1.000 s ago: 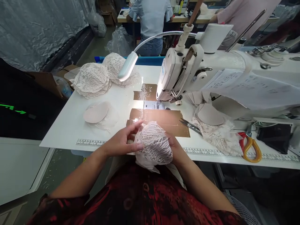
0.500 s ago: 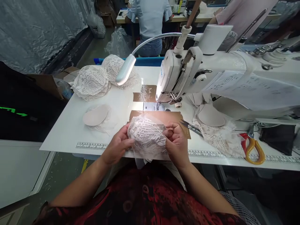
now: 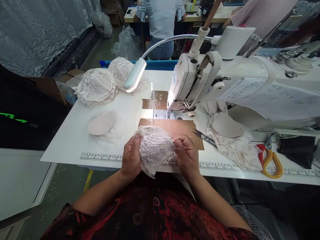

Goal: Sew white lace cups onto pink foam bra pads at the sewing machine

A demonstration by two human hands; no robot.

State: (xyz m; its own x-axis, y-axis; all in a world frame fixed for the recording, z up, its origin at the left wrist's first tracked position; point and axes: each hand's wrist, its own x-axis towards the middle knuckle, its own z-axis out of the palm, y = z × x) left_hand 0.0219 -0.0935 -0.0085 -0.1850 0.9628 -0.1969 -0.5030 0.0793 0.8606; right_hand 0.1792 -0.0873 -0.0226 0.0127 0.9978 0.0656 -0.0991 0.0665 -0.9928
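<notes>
A white lace bra cup point(image 3: 156, 146) with sheer fabric around its edges is stretched between my two hands over the table's front edge. My left hand point(image 3: 132, 153) grips its left side, thumb on top. At its right edge, my right hand point(image 3: 186, 155) pinches the lace between thumb and fingers. Just beyond the cup lies a brown taped patch point(image 3: 170, 126), in front of the sewing machine point(image 3: 186, 83). Small thread snips point(image 3: 205, 138) rest right of the patch, near my right hand. To the left, a smooth beige cup pad point(image 3: 102, 124) lies on sheer fabric.
Stacked lace cups point(image 3: 96, 87) stand at the back left, beneath a bent lamp point(image 3: 135, 75). On the right are another beige pad point(image 3: 226, 125), loose lace point(image 3: 237, 153) and orange-handled scissors point(image 3: 272, 165). A printed ruler point(image 3: 100, 156) follows the front edge. A person point(image 3: 162, 23) sits beyond.
My left hand has turned its thumb upward and shifted its hold on the lace cup. The cup is now tilted and gathered toward my right hand's pinch.
</notes>
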